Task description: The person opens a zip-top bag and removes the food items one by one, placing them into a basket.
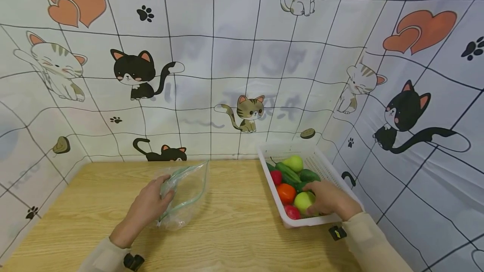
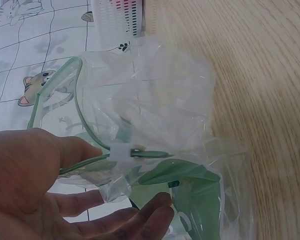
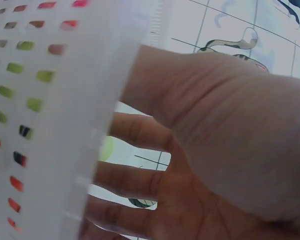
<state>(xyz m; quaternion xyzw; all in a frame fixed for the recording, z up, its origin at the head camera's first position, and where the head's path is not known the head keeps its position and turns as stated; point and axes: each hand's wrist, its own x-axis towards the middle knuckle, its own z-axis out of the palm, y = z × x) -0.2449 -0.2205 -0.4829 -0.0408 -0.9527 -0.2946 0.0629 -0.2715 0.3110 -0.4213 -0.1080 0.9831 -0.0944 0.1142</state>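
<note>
My left hand holds a clear zip bag by its green-edged opening, which gapes to the right above the table. A white slider sits on the zip near my left thumb. My right hand reaches over the near right side of a white plastic basket. Its thumb and fingers lie around a green apple. In the right wrist view, the basket wall hides the fingertips. Beside that apple are an orange-red tomato and a red round item.
Farther back in the basket lie cucumbers, another green apple and a red item. The basket stands on the right of a wooden table. A cat-print curtain borders the table's back and sides.
</note>
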